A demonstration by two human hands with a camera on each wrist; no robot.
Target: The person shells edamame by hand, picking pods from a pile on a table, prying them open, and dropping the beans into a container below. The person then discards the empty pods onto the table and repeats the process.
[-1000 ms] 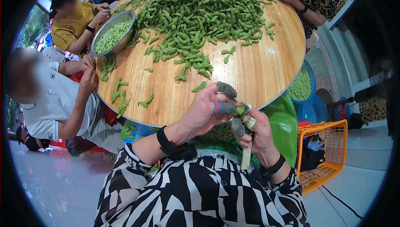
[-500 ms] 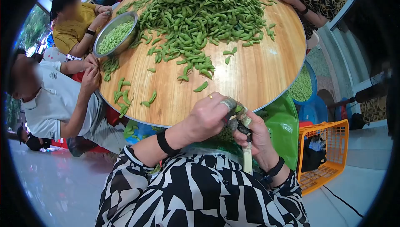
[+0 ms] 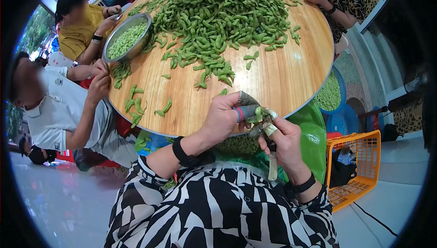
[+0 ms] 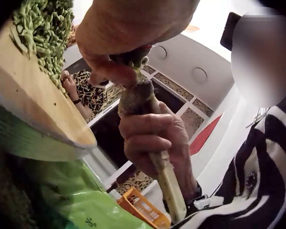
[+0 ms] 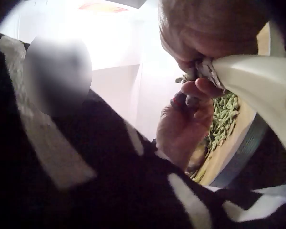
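Observation:
In front of the lap, just off the table's near edge, my left hand point(image 3: 223, 118) pinches a green soybean pod point(image 3: 258, 112). Dark finger covers wrap its thumb and index finger, one with a red band. Close against it, my right hand point(image 3: 286, 142) grips a tool with a long pale handle point(image 3: 272, 169), its fingertips at the pod. Light tape wraps some of the right fingers. The handle's end point(image 4: 170, 191) sticks out below the palm in the left wrist view. The tool's working end is hidden among the fingers.
A large heap of pods point(image 3: 223, 15) covers the far part of the round wooden table point(image 3: 282, 77). A metal bowl point(image 3: 149, 27) of shelled beans stands left. An orange crate point(image 3: 353, 193) and blue tubs point(image 3: 342, 120) are at right. Other people sit around the table.
The left hand turned over the pod and back, its covered fingers showing again. The tool's handle swung slightly in the right hand. Both hands stay together.

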